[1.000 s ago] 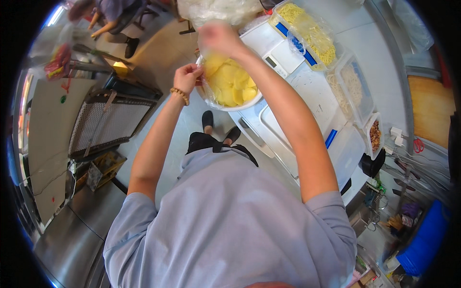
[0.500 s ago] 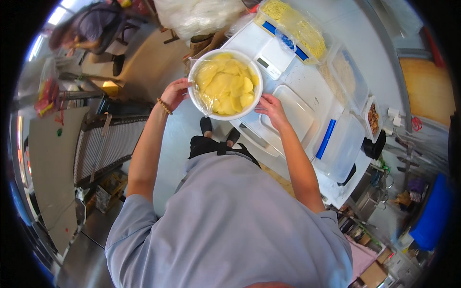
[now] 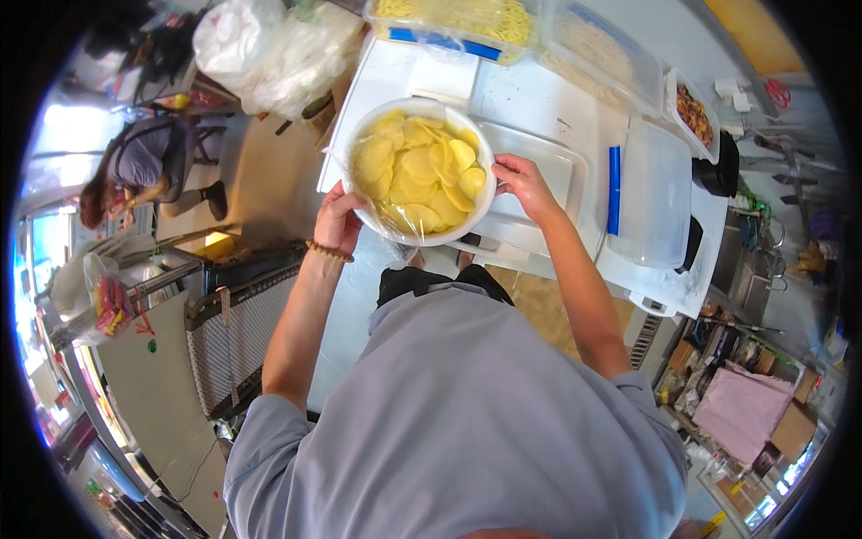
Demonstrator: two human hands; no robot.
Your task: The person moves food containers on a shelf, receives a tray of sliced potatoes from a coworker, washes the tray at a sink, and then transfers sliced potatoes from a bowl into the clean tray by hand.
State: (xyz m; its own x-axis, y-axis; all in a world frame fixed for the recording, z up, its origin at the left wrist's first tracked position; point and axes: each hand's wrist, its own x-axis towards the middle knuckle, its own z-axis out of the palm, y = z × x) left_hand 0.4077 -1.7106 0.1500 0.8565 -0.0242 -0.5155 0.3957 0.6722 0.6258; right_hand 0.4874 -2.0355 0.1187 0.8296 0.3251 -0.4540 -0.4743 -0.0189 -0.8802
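Note:
A round white bowl (image 3: 488,190) full of thin yellow potato slices (image 3: 417,166) is held up between my two hands, in front of the table. Clear plastic film (image 3: 357,202) clings to its left side and lower rim. My left hand (image 3: 339,218), below a beaded bracelet, grips the bowl's left rim with the thumb on top. On the other side my right hand (image 3: 523,182) pinches the right rim; the fingers under the bowl are hidden. Partly behind the bowl, a white tray (image 3: 548,175) lies on the table.
Along the white table (image 3: 512,94) stand a white scale (image 3: 444,74), tubs of yellow noodles (image 3: 503,22) and pale food (image 3: 593,54), a box of brown pieces (image 3: 693,117) and a clear lidded box (image 3: 655,193). A person (image 3: 148,166) sits at far left; a metal rack (image 3: 238,341) stands nearer.
My body and view have turned toward the table. The bowl, still in both hands, now overlaps the table's left part and hides some of the scale and tray.

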